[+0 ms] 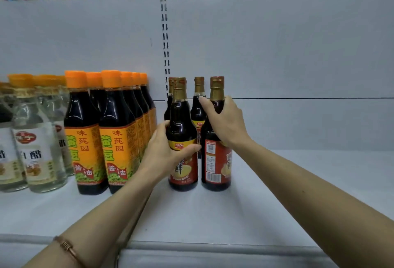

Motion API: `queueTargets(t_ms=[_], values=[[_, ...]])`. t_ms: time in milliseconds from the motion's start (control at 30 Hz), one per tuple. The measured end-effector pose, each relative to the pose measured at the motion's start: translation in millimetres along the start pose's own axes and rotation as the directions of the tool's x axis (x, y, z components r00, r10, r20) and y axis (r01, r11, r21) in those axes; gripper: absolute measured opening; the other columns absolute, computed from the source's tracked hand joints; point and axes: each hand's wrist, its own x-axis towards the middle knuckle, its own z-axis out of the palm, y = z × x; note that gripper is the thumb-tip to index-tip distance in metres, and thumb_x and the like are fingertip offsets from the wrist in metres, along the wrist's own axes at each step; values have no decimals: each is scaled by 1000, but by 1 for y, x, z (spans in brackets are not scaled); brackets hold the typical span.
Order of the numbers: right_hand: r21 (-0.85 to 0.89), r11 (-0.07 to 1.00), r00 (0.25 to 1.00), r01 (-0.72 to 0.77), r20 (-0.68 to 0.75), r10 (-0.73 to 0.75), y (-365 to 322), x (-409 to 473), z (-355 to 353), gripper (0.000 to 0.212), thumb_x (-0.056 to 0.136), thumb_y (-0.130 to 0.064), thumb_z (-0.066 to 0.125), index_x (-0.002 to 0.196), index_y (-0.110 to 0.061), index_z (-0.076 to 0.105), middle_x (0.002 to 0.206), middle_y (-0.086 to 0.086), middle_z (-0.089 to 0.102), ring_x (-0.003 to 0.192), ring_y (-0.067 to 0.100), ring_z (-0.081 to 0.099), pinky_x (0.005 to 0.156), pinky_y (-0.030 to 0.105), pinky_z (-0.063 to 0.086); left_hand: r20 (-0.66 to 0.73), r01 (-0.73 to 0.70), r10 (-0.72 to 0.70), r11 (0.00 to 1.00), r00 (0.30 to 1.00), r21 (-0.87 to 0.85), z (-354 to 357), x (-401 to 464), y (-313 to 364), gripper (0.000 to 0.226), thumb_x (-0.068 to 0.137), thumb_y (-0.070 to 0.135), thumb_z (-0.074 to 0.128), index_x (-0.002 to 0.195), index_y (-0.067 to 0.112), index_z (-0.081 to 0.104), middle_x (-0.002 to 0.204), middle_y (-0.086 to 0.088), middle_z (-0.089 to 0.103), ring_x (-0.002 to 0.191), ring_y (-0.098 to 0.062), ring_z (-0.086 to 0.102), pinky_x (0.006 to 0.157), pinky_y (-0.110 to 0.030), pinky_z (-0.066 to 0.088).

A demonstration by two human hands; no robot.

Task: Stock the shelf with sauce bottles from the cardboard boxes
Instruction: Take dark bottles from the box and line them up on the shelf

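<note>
Bottles are what I have in both hands: my left hand [168, 152] is wrapped round the body of the front-left sauce bottle [183, 140], thumb across its yellow band, and my right hand [226, 122] is clamped over the shoulder of the front-right sauce bottle [216, 161], just below its gold neck. Both stand upright on the shelf [277, 193], bases apparently down, close beside each other, with two more gold-capped bottles [199, 101] directly behind them against the back panel [277, 54]. I judge the step to be squaring these two into their rows, and the front-right one shows its barcode side, so it may want turning. The risks lie close by. A push too far back would knock the rear pair, and glass against glass could tip one. To my left, the orange-capped soy bottles [102, 135] stand just beside my left wrist, so a careless withdrawal could drag one over. The clear vinegar bottles [36, 140] farther left are well apart. My right grip is high, so twisting there could rock the base. No cardboard box shows from here.
</note>
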Motion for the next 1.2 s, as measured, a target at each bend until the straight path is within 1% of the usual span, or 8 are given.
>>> queueTargets(t_ms=[167, 300, 367, 433, 567, 767, 1067, 1200], values=[[7, 992, 978, -128, 170, 125, -9, 2, 6, 46, 95, -55, 46, 112, -13, 43, 102, 4, 61, 92, 22, 61, 78, 37, 50, -44, 69, -68, 997, 997, 25, -13, 10, -10, 91, 74, 37, 79, 145, 19, 25, 140, -5, 50, 122, -22, 53, 100, -42, 46], [7, 961, 874, -275, 419, 247, 6, -4, 1, 52, 96, -46, 49, 136, -20, 28, 126, 6, 54, 109, 26, 57, 89, 42, 47, 16, 85, -86, 994, 996, 72, -15, 2, -20, 101, 74, 27, 80, 148, 22, 12, 144, -5, 45, 129, -25, 48, 104, -45, 42], [-35, 955, 841, -293, 466, 275, 8, -4, 0, 62, 96, -50, 49, 142, -21, 22, 127, 3, 51, 108, 23, 55, 84, 41, 48, 63, 57, -62, 996, 996, 69, -14, -5, -23, 109, 75, 21, 80, 150, 29, 2, 146, -2, 42, 130, -23, 46, 105, -45, 39], [-103, 963, 849, -249, 455, 268, 8, -4, 3, 68, 95, -56, 46, 145, -19, 18, 131, 5, 49, 110, 24, 54, 81, 39, 49, 68, 44, -47, 998, 997, 51, -14, -7, -25, 113, 75, 18, 80, 150, 32, -3, 147, -1, 40, 132, -22, 44, 106, -44, 39], [-148, 963, 882, -227, 387, 267, 8, -1, 13, 72, 95, -58, 42, 146, -16, 14, 146, 13, 41, 126, 32, 49, 89, 44, 47, 63, 68, -72, 996, 995, 59, -13, -5, -25, 111, 75, 19, 81, 151, 24, -1, 147, -4, 40, 132, -25, 44, 106, -45, 38], [-182, 927, 796, -327, 477, 374, 15, 6, 8, 62, 98, -54, 39, 146, -27, 11, 150, 10, 37, 127, 35, 47, 92, 54, 47, 72, 124, -130, 989, 989, 83, -11, -2, -32, 97, 76, 26, 79, 146, 15, 13, 145, -8, 43, 130, -27, 47, 106, -44, 42], [-224, 942, 871, -248, 374, 318, 27, 12, 18, 73, 93, -58, 46, 150, -25, 14, 148, 11, 25, 130, 38, 42, 76, 46, 52, 38, 164, -168, 982, 985, 97, 8, 19, -39, 94, 76, 27, 79, 147, 18, 18, 146, -7, 37, 134, -26, 40, 108, -46, 36], [-227, 943, 883, -243, 351, 312, 32, 16, 21, 73, 93, -58, 46, 150, -25, 15, 148, 11, 24, 130, 37, 41, 76, 42, 50, 39, 186, -191, 977, 981, 105, 13, 31, -39, 96, 76, 25, 79, 148, 16, 17, 145, -10, 36, 133, -28, 39, 108, -45, 36]])
